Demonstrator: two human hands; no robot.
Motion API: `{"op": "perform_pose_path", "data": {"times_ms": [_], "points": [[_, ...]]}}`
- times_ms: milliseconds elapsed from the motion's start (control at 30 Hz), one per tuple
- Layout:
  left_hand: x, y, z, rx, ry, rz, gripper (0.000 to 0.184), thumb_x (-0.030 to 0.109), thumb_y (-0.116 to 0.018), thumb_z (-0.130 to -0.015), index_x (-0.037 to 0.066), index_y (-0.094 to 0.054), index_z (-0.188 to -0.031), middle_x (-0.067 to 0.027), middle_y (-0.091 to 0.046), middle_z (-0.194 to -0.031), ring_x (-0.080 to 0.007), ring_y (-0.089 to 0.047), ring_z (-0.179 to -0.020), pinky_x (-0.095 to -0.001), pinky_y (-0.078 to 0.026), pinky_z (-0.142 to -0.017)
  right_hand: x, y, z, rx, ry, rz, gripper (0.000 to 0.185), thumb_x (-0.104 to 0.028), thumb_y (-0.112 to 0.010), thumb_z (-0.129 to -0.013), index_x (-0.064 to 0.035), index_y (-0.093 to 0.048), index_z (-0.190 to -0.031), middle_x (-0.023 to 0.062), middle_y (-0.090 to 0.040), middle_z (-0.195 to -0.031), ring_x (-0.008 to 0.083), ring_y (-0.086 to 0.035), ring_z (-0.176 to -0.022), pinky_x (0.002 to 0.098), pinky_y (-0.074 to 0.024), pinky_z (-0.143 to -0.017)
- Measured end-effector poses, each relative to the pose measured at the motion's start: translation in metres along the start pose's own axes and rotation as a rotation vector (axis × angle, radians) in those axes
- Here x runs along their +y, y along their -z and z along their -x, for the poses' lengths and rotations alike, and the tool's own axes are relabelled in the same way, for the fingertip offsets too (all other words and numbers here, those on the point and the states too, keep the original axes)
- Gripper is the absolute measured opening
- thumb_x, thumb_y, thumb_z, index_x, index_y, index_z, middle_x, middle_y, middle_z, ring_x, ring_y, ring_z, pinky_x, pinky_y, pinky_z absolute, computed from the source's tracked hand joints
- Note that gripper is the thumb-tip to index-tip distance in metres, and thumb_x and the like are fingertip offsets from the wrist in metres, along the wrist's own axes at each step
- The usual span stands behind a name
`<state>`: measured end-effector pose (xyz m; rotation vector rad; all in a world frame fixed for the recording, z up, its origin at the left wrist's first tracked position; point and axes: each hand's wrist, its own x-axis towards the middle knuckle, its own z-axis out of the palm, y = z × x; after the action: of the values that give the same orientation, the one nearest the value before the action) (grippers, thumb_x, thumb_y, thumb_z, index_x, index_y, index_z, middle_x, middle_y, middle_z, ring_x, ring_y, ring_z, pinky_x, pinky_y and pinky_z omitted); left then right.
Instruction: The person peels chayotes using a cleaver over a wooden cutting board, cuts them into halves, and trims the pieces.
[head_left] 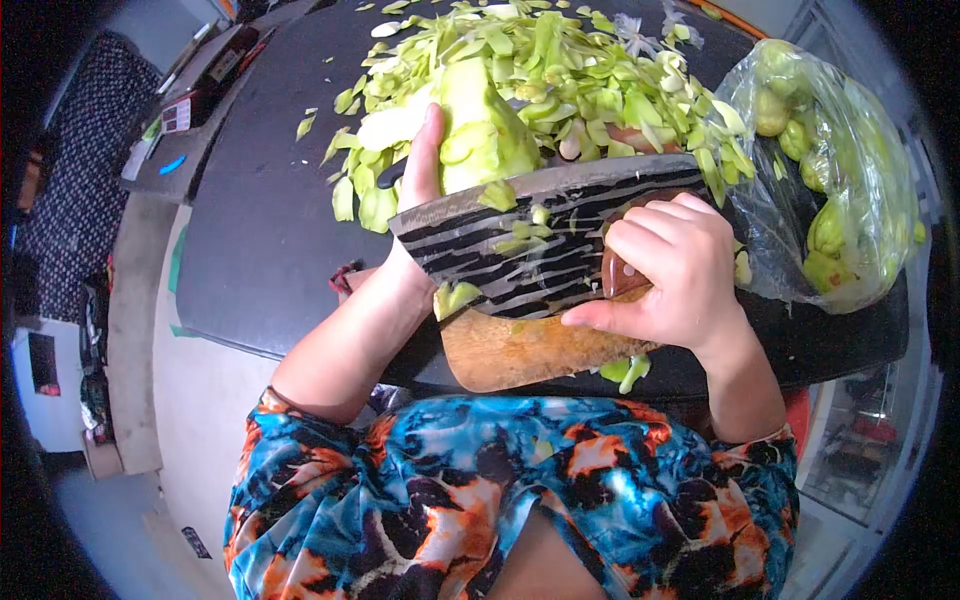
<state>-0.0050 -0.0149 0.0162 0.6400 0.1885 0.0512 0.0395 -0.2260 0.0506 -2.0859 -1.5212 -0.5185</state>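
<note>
My right hand [680, 265] grips the brown handle of a wide cleaver [520, 245], whose striped dark blade spans leftward over a wooden cutting board [545, 350]. Small green bits stick to the blade. Behind the blade, my left hand [422, 165] is partly hidden, with a finger or thumb upright against a large pale green peeled piece [485, 130]; its other fingers do not show. A pile of green peelings and slices [550, 60] lies beyond. One green scrap [455, 299] sits by the blade's lower left edge.
A clear plastic bag [870, 200] of green vegetables stands at the right of the dark table [250, 220]. Green scraps [628, 372] lie at the near edge beside the board. A side counter [165, 180] with assorted items is at the far left.
</note>
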Motion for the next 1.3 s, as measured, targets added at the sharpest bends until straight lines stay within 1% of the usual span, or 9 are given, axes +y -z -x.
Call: {"op": "perform_pose_path", "data": {"times_ms": [167,333,500,700,800,933,1067,1100,1300], "points": [[0.001,0.002,0.003,0.021,0.041,-0.065,0.068,0.062,-0.046,-0.087,0.010,-0.048,-0.131,-0.0149,-0.057,-0.123,-0.0295,-0.059,-0.106,-0.0446,-0.046,-0.095,0.000,0.000,-0.002,0.011,-0.031,0.046,0.059,-0.061,-0.072,-0.063,-0.0085,-0.046,-0.058,0.0054,-0.045,-0.054,0.0252,-0.049,-0.052,0.0336,-0.0353,-0.052],[-0.004,0.003,0.005,-0.004,-0.055,-0.304,0.059,0.063,-0.041,-0.089,0.012,-0.053,-0.116,-0.0057,-0.065,-0.098,-0.0223,-0.066,-0.077,-0.0287,-0.044,-0.059,0.028,-0.004,0.001,0.074,-0.382,0.157,0.049,-0.048,-0.073,-0.073,-0.0059,-0.052,-0.062,0.0073,-0.050,-0.053,0.0254,-0.051,-0.048,0.0350,-0.0380,-0.048],[-0.004,-0.006,0.006,0.027,-0.070,-0.238,0.061,0.063,-0.038,-0.090,0.009,-0.053,-0.114,-0.0092,-0.064,-0.093,-0.0255,-0.064,-0.069,-0.0282,-0.041,-0.052,0.057,0.003,0.003,0.204,-0.637,0.049,0.048,-0.045,-0.065,-0.084,-0.0013,-0.052,-0.070,0.0074,-0.045,-0.054,0.0163,-0.044,-0.047,0.0300,-0.0345,-0.047],[-0.006,-0.006,0.005,0.129,-0.137,-0.228,0.066,0.066,-0.039,-0.088,0.011,-0.052,-0.121,-0.0079,-0.064,-0.105,-0.0232,-0.065,-0.092,-0.0326,-0.050,-0.069,0.028,0.005,0.003,0.047,-0.213,-0.171,0.062,-0.063,-0.065,-0.074,-0.0037,-0.049,-0.065,0.0055,-0.043,-0.055,0.0182,-0.046,-0.049,0.0295,-0.0336,-0.051],[0.002,-0.002,0.006,-0.054,0.141,-0.098,0.078,0.068,-0.039,-0.086,0.004,-0.047,-0.131,-0.0185,-0.057,-0.122,-0.0302,-0.059,-0.107,-0.0433,-0.045,-0.097,0.018,0.003,0.001,0.004,-0.045,-0.082,0.062,-0.065,-0.068,-0.068,-0.0067,-0.047,-0.062,0.0047,-0.045,-0.055,0.0230,-0.049,-0.051,0.0323,-0.0337,-0.051],[-0.001,-0.013,0.011,0.019,0.086,-0.124,0.078,0.067,-0.037,-0.087,0.004,-0.046,-0.131,-0.0195,-0.056,-0.123,-0.0308,-0.058,-0.109,-0.0434,-0.044,-0.097,0.012,0.006,-0.002,-0.013,-0.058,-0.011,0.052,-0.057,-0.072,-0.067,-0.0117,-0.049,-0.057,0.0033,-0.052,-0.055,0.0230,-0.056,-0.054,0.0332,-0.0396,-0.054],[-0.011,-0.013,0.006,0.145,-0.145,-0.174,0.067,0.063,-0.037,-0.090,0.008,-0.049,-0.126,-0.0129,-0.061,-0.112,-0.0247,-0.063,-0.094,-0.0373,-0.051,-0.074,0.023,-0.001,-0.001,0.037,-0.201,0.031,0.053,-0.057,-0.071,-0.069,-0.0100,-0.050,-0.058,0.0050,-0.053,-0.054,0.0249,-0.056,-0.052,0.0357,-0.0408,-0.050],[-0.004,-0.004,0.006,-0.023,-0.058,-0.268,0.062,0.061,-0.037,-0.091,0.009,-0.051,-0.121,-0.0093,-0.064,-0.102,-0.0233,-0.065,-0.079,-0.0312,-0.048,-0.059,0.029,-0.004,0.000,0.065,-0.296,0.024,0.053,-0.057,-0.071,-0.070,-0.0092,-0.050,-0.058,0.0055,-0.054,-0.053,0.0258,-0.056,-0.051,0.0365,-0.0411,-0.049],[-0.006,-0.007,0.007,-0.058,-0.042,-0.253,0.063,0.061,-0.035,-0.091,0.005,-0.053,-0.114,-0.0129,-0.063,-0.097,-0.0269,-0.060,-0.068,-0.0304,-0.043,-0.055,0.067,-0.010,0.005,0.167,-0.678,0.127,0.054,-0.056,-0.062,-0.081,-0.0046,-0.056,-0.064,0.0086,-0.054,-0.053,0.0294,-0.054,-0.049,0.0385,-0.0400,-0.047]]}}
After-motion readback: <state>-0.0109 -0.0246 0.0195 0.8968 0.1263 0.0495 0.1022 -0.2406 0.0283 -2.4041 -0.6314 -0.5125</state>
